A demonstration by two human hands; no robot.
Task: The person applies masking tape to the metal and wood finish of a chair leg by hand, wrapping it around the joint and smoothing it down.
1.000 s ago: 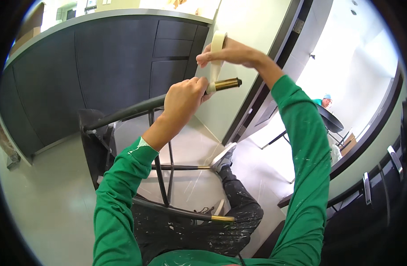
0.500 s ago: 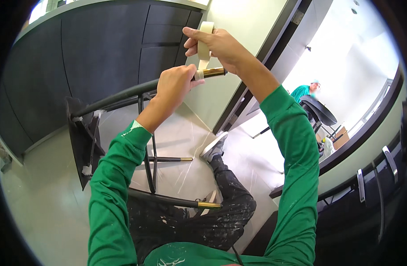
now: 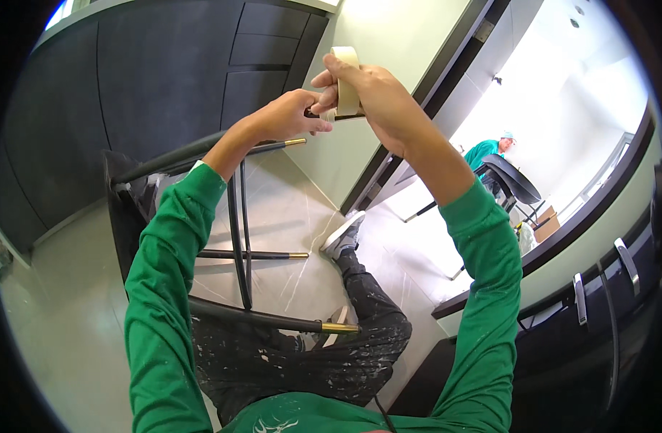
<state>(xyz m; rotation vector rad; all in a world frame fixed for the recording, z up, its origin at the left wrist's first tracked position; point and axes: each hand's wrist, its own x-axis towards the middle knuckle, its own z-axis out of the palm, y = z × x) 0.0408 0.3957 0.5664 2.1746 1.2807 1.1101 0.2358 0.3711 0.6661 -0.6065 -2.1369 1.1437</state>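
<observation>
A black chair [image 3: 239,252] with gold-tipped legs lies on its side in front of me. My left hand [image 3: 284,115] is closed around the end of its upper leg, the thumb beside a pale band of tape wrapped there. Just to the right, my right hand [image 3: 381,94] holds a roll of cream masking tape [image 3: 350,102], fingers bent around it, close against the leg. The gold tip of that leg is mostly hidden by the hands. Another leg [image 3: 273,321] of the chair lies across my lap.
Dark cabinets [image 3: 161,79] stand at the far left. A dark-framed doorway opens on the right, where another person [image 3: 490,149] in green is beside a black chair [image 3: 515,180]. A black unit with metal handles [image 3: 580,298] stands at the right.
The tape roll and my right hand have turned and come down nearer the leg. My left hand has shifted slightly up, its forearm moving left. The chair has tilted slightly.
</observation>
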